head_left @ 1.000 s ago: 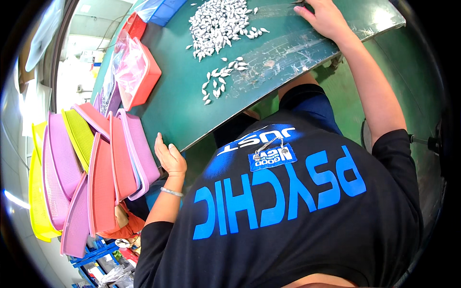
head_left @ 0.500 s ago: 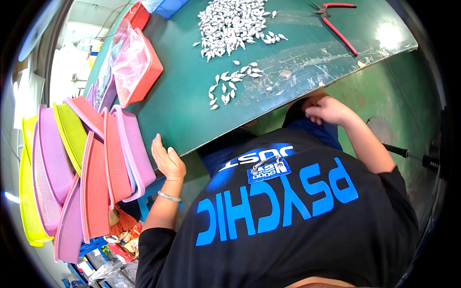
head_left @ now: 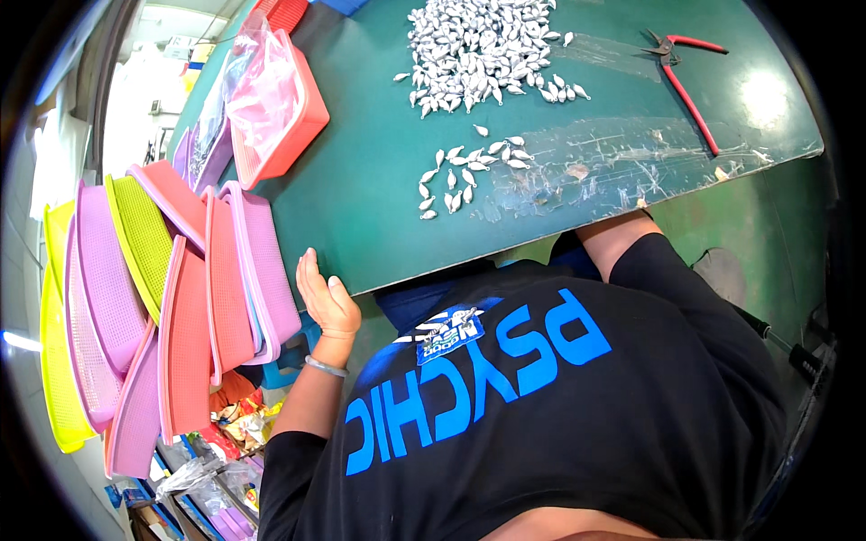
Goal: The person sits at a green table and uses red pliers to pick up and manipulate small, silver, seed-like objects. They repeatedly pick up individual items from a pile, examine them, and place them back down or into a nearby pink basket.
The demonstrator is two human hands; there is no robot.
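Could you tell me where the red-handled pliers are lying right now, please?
In the head view, the red-handled pliers lie at the far right of the green table, right of the big pile of small silver pieces, untouched by either hand.

Desk [head_left: 379,171] topped in dark green, its near edge bent by the lens; a glare patch is seen at the far right. Green-painted panel is noted below the desk front. Strong daylight is admitted at upper left. Cluttered floor [head_left: 225,433] is glimpsed at lower left, details too small.
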